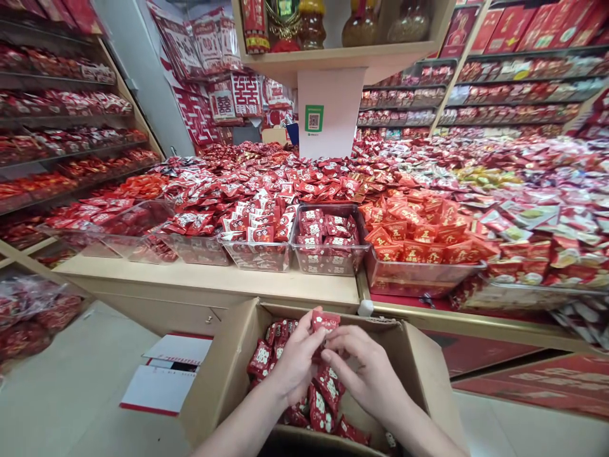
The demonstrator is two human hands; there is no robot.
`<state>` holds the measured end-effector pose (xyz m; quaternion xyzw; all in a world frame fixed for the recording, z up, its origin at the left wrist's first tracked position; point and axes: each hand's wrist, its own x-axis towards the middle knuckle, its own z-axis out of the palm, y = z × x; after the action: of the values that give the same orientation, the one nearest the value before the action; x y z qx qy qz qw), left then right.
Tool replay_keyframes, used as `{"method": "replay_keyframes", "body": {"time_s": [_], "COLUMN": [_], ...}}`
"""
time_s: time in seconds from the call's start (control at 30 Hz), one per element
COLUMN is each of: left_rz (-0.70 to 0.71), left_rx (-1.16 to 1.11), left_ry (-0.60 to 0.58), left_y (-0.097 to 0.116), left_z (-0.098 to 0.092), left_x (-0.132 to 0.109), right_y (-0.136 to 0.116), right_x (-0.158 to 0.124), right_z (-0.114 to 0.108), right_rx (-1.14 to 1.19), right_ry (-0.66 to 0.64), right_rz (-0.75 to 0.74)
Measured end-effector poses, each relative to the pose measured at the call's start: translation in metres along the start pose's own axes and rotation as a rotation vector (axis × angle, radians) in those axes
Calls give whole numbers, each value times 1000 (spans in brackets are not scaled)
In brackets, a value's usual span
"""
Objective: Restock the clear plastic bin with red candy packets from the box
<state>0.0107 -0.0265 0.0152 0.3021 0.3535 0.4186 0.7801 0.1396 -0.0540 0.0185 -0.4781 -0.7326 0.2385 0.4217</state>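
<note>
Over an open cardboard box (221, 365), my left hand (291, 365) pinches a small red candy packet (327, 320) near its top. Close beside it is my right hand (368, 365), its fingers bent toward the packet and its thumb apart from them. Whether the right fingertips touch the packet I cannot tell. Inside the box lie several dark red candy packets (321, 406) with white double-happiness marks, partly covered by my hands and forearms.
Behind the box, a clear bin (328, 260) of similar dark red packets stands on a wooden counter (190, 276). An orange-red packet bin (423, 276) is to its right. Candy shelves (61, 114) line the left wall. White-and-red flat boxes (157, 387) lie on the floor.
</note>
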Motion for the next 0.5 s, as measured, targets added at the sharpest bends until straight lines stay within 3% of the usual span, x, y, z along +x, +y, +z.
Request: {"method": "replay_keyframes", "body": {"time_s": [0.1, 0.23, 0.37, 0.5], "left_rz": [-24, -87, -45, 148], "left_rx": [227, 461, 609, 780], "left_ry": [-189, -368, -414, -426], "left_y": [10, 32, 62, 108], "left_z": [-12, -19, -5, 22], "left_x": [2, 6, 16, 52], "right_y": [5, 12, 8, 3], "right_x": [7, 17, 39, 99], "right_z": [-12, -21, -27, -51], "right_rx": [74, 387, 593, 572], "right_ry": [-78, -245, -197, -76], "right_rz": [121, 297, 289, 167]}}
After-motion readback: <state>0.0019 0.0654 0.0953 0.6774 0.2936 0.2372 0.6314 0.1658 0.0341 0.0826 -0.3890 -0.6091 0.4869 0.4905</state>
